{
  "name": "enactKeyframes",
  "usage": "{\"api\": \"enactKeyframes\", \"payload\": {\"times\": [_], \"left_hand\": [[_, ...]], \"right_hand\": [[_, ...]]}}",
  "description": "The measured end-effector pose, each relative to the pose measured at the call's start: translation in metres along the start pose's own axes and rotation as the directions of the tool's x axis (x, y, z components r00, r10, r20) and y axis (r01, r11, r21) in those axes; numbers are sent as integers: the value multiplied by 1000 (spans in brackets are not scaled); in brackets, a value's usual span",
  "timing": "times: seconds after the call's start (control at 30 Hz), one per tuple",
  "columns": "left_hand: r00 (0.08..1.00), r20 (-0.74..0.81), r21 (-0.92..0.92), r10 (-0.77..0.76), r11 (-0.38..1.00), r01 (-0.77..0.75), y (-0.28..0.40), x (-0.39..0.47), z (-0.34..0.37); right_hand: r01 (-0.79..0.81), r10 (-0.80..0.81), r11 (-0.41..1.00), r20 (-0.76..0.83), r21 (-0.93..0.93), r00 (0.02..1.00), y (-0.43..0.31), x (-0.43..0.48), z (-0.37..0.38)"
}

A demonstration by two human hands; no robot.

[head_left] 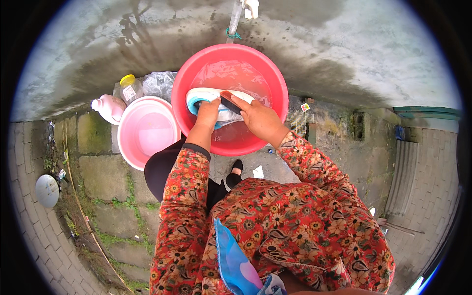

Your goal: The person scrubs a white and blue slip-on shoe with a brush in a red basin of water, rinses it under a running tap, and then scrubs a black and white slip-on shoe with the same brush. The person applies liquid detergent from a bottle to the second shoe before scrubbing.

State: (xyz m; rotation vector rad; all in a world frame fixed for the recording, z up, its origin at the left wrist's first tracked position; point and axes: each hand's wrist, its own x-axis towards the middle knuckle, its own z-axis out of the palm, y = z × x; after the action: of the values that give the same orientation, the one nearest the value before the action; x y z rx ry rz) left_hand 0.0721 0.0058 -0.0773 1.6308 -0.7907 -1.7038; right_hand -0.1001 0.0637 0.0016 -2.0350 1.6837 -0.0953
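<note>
A white shoe with light-blue trim (210, 94) lies on its side over the water in a red plastic basin (230, 150). My left hand (207, 114) has its fingers in the shoe's opening and holds it there; those fingertips are hidden. In my right hand (258, 117) is a scrubbing brush with a reddish-brown back (228, 99) and dark bristles, laid against the shoe's upper side. Cloudy water surrounds the shoe, with the basin's wall showing beyond it.
Left of the basin stand a pink basin (127, 147), a pink plastic bottle (110, 107), a yellow-lidded clear jar (129, 90) and clear plastic wrapping (158, 85). A pipe with a tap (250, 8) rises along the concrete wall behind. A metal drain grate (298, 120) lies to the right.
</note>
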Motion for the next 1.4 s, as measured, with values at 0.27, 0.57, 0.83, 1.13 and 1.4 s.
{"api": "enactKeyframes", "payload": {"times": [0.27,0.57,0.83,1.13,1.4], "left_hand": [[993,34,-260,-114,958,119,-27,21,8],[973,66,-589,-221,779,217,3,-16,27],[995,100,-366,-6,930,43,20,-33,36],[984,171,-88,-55,994,71,18,-64,39],[881,442,-100,168,985,-137,52,-135,0]], "right_hand": [[-45,45,999,-41,4,998,2,8,3],[-16,32,997,-218,76,975,17,49,3],[74,-10,969,-259,236,966,6,27,-7],[95,-105,994,-293,-49,950,-22,21,-15],[187,-212,977,-495,-100,843,6,36,-31]]}}
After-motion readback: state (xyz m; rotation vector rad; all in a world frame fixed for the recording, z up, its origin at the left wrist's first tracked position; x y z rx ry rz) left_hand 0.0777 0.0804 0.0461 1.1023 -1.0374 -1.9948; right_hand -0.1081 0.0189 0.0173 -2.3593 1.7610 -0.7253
